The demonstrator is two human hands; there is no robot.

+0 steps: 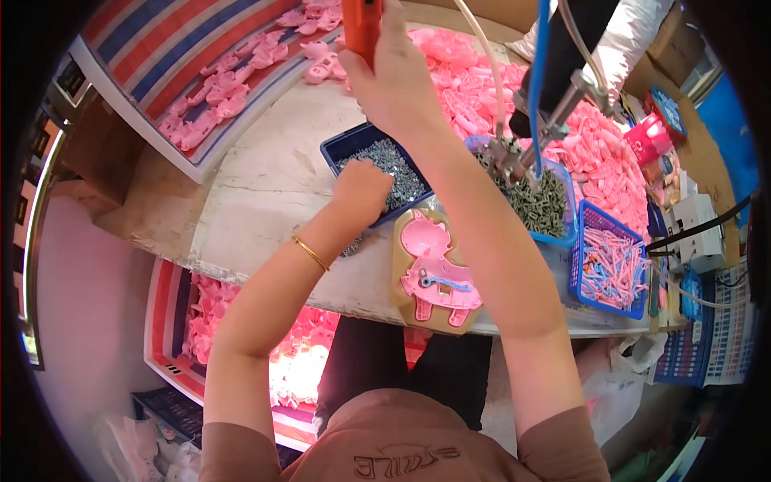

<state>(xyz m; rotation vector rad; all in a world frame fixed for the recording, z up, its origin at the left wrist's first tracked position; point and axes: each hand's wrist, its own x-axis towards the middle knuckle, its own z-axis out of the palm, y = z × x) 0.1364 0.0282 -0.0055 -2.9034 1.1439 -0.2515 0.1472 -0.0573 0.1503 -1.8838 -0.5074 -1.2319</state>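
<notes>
My left hand [363, 191] reaches into a dark blue tray [327, 153] of small silver metal pieces [393, 165] that look like screws. Its fingers are curled down into the pile, and whatever they pinch is hidden. My right hand [404, 84] is raised beyond the tray, wrapped round an orange-red cylindrical tool [361, 28] that is cut off by the upper edge. Between my forearms, a pink animal-shaped plastic shell [436, 269] lies in a tan holder [404, 301]. Inside the shell sit a blue strip [454, 284] and a small round grey part [426, 282].
To the right stand a light blue bin [572, 217] of dark metal clips and a blue basket [642, 305] of pink and blue sticks. Pink plastic parts [602, 161] are heaped behind them. A metal fixture [554, 124] with hoses hangs above. A striped box [177, 153] stands left.
</notes>
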